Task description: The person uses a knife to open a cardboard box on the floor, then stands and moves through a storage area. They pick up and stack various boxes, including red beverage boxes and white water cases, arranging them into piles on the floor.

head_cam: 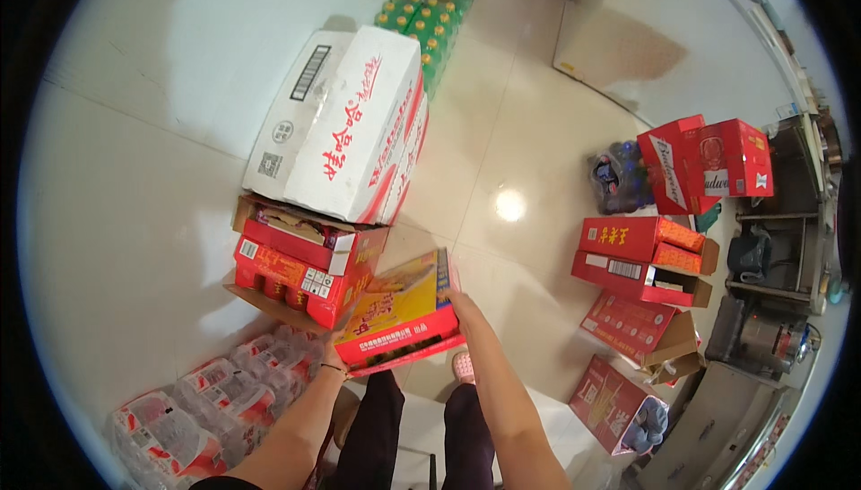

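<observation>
Both hands hold a red and yellow cardboard carton (398, 308) above the floor, close to the legs. At its lower left corner is my left hand (334, 350), its fingers partly hidden by the carton; a thin band circles the wrist. My right hand (460, 303) grips the right side, with its far fingers out of sight. A dark slot shows in the carton's near red side. Just left of it stands an opened red carton (289, 271) with red cans visible through its side and torn cardboard at its top.
White cartons (343, 127) are stacked against the left wall, with green bottles (430, 26) behind. Shrink-wrapped bottles (222, 389) lie lower left. Along the right stand Budweiser cartons (672, 167), dark wrapped bottles (619, 177), opened red cartons (615, 241) and a metal shelf (773, 285).
</observation>
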Demonstrator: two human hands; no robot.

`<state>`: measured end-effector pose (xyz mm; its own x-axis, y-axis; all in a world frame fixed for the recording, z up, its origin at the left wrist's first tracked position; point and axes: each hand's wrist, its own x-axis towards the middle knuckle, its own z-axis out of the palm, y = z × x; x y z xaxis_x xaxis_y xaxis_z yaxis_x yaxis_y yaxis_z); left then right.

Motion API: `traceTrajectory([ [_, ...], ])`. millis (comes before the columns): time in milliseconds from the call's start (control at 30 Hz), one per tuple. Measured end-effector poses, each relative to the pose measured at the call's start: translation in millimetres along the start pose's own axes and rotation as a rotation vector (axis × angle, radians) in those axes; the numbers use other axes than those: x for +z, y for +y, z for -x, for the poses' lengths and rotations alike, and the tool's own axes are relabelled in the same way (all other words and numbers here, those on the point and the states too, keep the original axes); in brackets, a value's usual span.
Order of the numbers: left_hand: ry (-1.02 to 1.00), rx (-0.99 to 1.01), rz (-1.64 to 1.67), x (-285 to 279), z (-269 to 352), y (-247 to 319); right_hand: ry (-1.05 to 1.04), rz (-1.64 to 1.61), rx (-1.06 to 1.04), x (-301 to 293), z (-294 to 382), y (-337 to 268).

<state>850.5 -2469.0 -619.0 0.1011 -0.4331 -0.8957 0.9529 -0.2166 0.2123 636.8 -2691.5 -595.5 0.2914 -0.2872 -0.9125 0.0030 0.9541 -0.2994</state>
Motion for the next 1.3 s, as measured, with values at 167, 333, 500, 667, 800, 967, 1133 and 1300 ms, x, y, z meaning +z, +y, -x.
traceTrajectory([
  [167, 0.086, 0.007, 0.099, 10, 15, -20, 0.193, 0.451, 0.003, 19, -24, -8],
  [333, 0.135, 0.066, 0.233, 0, 20, -31, 0.245, 1.021, 0.096, 85, 10, -55],
  [500, 0.017, -0.080, 0.312, 88, 29, -24, 0.002, 1.076, -0.253, 74, -1, -109],
  [667, 0.097, -0.189, 0.355, 110, 15, 10, 0.175, 1.018, -0.390, 99, -16, -148],
  [800, 0.169, -0.071, 0.649, 117, 43, -15, 0.338, 0.782, -0.448, 97, -4, -132],
  [967, 0.240, -0.166, 0.697, 103, 79, -27, 0.337, 0.282, -0.529, 85, 21, -68],
  [1133, 0.174, -0.045, 0.356, 113, 86, -2, -0.005, 0.479, -0.387, 59, 49, 14],
  [1300, 0.397, 0.128, 0.222, 151, 144, 26, 0.092, 0.833, -0.369, 6, 154, 63],
])
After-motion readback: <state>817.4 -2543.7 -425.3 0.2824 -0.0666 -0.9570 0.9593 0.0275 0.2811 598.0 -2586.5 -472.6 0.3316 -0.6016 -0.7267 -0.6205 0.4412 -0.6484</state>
